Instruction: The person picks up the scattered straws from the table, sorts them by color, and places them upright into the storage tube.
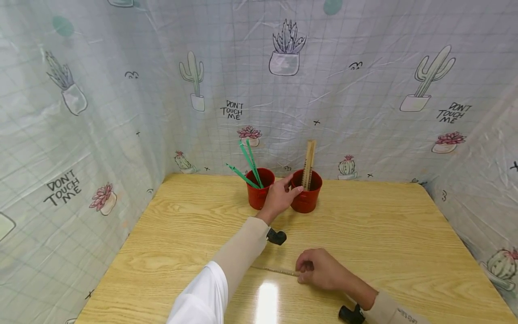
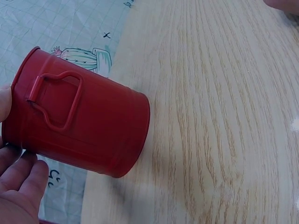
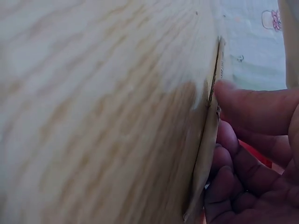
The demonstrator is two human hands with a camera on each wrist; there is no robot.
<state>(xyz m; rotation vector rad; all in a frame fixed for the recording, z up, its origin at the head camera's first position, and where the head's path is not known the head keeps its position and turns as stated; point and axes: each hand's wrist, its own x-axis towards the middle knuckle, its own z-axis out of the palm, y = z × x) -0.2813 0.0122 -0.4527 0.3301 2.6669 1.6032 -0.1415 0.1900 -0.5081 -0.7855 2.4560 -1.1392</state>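
My left hand (image 1: pixel 278 201) grips the rim of the right-hand red bucket (image 1: pixel 304 204), thumb on one side and fingers on the other. In the left wrist view this bucket (image 2: pixel 93 114) shows its wire handle. Several wooden strips (image 1: pixel 309 164) with dark printed marks, like rulers, stand in it. My right hand (image 1: pixel 321 270) is low over the table, pinching a similar wooden strip (image 1: pixel 279 270) between thumb and fingers. Seen in the right wrist view, that strip (image 3: pixel 205 144) runs edge-on close along the tabletop, the thumb pressed to its side.
Left of the gripped bucket stands a second red bucket (image 1: pixel 256 198), holding several green strips (image 1: pixel 252 159). Both are near the back edge of the wooden table (image 1: pixel 384 234). A cactus-print sheet (image 1: pixel 226 81) hangs behind and at the sides.
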